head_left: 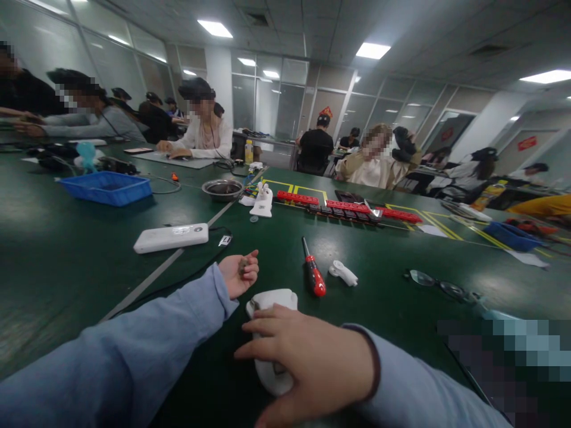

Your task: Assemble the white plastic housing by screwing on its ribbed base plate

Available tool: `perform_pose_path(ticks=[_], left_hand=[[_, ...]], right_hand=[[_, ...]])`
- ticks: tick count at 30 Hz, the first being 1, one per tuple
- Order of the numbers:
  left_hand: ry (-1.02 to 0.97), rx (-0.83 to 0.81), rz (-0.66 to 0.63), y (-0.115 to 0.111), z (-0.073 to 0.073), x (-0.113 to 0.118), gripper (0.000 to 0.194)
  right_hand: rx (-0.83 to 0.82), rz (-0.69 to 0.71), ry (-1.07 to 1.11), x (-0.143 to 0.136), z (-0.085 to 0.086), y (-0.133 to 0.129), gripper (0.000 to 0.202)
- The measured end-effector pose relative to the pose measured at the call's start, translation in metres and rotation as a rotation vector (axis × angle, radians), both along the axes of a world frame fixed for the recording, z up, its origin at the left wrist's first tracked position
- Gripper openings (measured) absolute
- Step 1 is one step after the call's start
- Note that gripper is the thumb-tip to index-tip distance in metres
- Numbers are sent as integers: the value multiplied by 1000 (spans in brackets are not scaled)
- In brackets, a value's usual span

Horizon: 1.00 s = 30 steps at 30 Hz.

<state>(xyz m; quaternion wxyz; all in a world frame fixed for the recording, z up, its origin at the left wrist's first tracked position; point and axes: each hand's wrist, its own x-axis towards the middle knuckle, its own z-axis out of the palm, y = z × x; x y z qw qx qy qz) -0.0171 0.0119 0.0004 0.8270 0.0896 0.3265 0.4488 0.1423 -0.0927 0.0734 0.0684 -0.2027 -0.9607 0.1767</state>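
Note:
My left hand [239, 275] is turned palm up with its fingers curled. In it lies a small greyish piece [243, 267], too small to name. My right hand [307, 353] stretches over a white plastic casing [279, 296] with the fingers spread; whether they touch it I cannot tell. The hand hides much of the casing. Just beyond lies a red and black screwdriver [316, 276], its shaft pointing away from me. To its right is a small white plastic part [344, 273].
A white power bank-like block [172, 238] with a cable lies left. Behind are a blue tray [107, 188], a metal bowl [223, 189], a white plastic part [262, 202] and red strips [350, 206]. Glasses [439, 284] lie right. Other people sit around the table.

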Motion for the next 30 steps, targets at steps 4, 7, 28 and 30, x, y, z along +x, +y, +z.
perform_pose_path(ticks=[4, 7, 28, 30], left_hand=[[9, -3, -28, -3, 0, 1, 23], [25, -9, -53, -5, 0, 1, 22], [172, -7, -243, -8, -5, 1, 18], [179, 2, -266, -9, -5, 2, 18]], right_hand=[[247, -266, -173, -16, -30, -6, 24], [296, -362, -205, -22, -41, -1, 25], [-6, -1082, -179, 117, -32, 113, 40], [-47, -1102, -206, 130, -50, 125, 31]])
